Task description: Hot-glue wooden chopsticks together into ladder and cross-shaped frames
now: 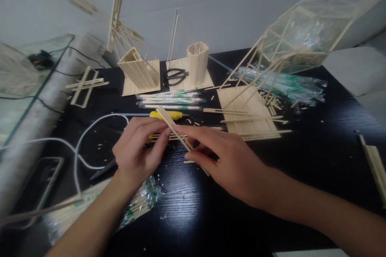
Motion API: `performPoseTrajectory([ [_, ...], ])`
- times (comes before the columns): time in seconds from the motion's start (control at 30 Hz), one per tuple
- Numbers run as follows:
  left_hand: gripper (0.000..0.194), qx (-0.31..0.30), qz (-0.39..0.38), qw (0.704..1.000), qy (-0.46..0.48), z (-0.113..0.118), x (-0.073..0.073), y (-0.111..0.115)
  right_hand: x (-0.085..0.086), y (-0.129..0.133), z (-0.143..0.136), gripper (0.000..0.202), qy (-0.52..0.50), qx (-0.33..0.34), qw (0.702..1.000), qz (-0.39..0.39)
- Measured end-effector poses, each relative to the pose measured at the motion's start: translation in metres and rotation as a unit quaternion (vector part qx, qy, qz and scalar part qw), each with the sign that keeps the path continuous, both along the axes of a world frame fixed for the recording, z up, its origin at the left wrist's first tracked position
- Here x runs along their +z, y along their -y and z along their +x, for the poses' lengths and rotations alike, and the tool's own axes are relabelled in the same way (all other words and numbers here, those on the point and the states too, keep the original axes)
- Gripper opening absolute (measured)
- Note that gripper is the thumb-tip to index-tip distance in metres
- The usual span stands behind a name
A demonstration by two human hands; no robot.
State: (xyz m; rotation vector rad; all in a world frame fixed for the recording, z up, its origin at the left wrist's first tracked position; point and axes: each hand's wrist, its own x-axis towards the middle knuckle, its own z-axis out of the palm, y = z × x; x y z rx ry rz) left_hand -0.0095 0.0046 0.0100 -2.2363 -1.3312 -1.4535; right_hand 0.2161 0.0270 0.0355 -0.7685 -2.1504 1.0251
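Observation:
Above the middle of the black table, my left hand [140, 148] and my right hand [226, 156] are both closed on a small bundle of thin wooden sticks [170, 121]. The bundle slants from upper left to lower right. My left thumb and fingers pinch its upper part, while my right thumb and index finger grip it lower down. Just behind the left fingers lies a yellow-handled tool [170, 115]. More loose sticks [159, 137] lie under and behind the hands, partly hidden by them.
A stick-built windmill model [137, 68], a round stick cup [197, 64], black scissors [175, 76] and wrapped sticks [171, 98] stand or lie behind. At right are a stick panel [249, 108] and a large frame [301, 36]. A white cable [76, 148] loops at left near bagged sticks [137, 207].

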Motion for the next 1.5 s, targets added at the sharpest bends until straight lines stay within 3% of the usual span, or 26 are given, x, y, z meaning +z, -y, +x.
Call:
performPoseTrajectory([
  [1.5, 0.026, 0.015, -0.010, 1.000, -0.015, 0.0024, 0.0022, 0.0014, -0.0009, 0.0001, -0.0013, 0.060, -0.002, -0.016, 0.999, -0.038],
])
